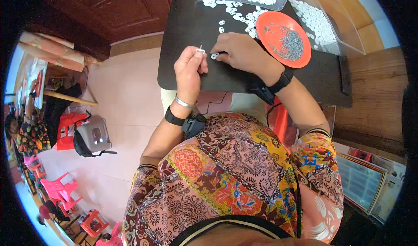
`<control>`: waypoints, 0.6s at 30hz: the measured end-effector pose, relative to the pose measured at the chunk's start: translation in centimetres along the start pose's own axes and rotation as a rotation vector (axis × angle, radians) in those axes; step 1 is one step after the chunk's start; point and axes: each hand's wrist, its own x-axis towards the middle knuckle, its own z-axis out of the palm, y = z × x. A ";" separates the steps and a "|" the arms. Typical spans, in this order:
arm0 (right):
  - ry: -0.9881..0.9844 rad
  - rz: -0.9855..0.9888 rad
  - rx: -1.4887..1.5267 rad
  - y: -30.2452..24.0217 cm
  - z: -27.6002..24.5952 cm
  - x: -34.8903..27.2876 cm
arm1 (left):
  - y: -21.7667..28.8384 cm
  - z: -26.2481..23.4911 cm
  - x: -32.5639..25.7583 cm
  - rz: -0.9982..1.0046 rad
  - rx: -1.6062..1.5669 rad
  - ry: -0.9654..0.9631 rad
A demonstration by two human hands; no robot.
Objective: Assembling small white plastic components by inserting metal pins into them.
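Note:
My left hand (188,69) is closed over the near left part of the dark table. Between thumb and fingertips it pinches a small white plastic piece (200,50) with a thin metal pin standing up out of it. Just to the right, my right hand (244,52) reaches across, its fingertips closed on a small white oval piece with a hole (214,56). An orange-red plate (301,29) lies beside my right wrist and bears a heap of small grey metal pins (291,45). Beyond my hands, loose white plastic pieces (237,17) are scattered, a few lying singly.
A clear plastic bin (285,2) of white pieces stands at the table's (185,32) far edge. Another clear bin (348,17) with more stands right of the plate. Off to the left are a grey backpack (93,135), pink chairs (61,188) and another person (32,130).

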 end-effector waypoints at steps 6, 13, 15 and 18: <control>0.090 -0.092 -0.130 0.1 0.7 0.2 | -0.2 0.0 0.1 0.002 0.000 -0.006; 0.022 0.442 1.075 0.8 0.3 0.2 | 0.2 0.1 -0.1 -0.016 0.058 -0.024; 0.004 0.455 1.149 0.8 0.4 0.2 | 0.1 0.3 -0.1 -0.023 0.068 -0.030; -0.010 0.467 1.230 0.7 0.4 0.1 | 0.1 0.4 -0.1 -0.024 0.088 -0.042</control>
